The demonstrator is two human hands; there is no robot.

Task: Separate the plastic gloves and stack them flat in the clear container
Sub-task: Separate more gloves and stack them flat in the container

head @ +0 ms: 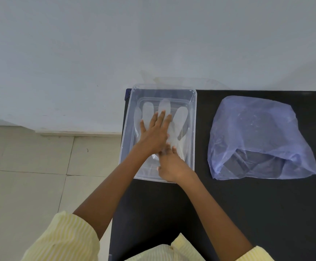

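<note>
A clear plastic container [194, 113] stands on the left end of a black table. Translucent plastic gloves [180, 117] lie flat inside it, fingers pointing away from me. My left hand [155, 131] lies spread, palm down, on the glove's palm area. My right hand [169, 166] rests at the near end of the container with its fingertips on the glove's cuff. Whether those fingers pinch the plastic is hidden.
A crumpled bluish plastic bag [257, 136] lies on the black table [247, 213] to the right of the container. A pale wall rises behind, and tiled floor [31, 176] lies to the left, beyond the table's edge.
</note>
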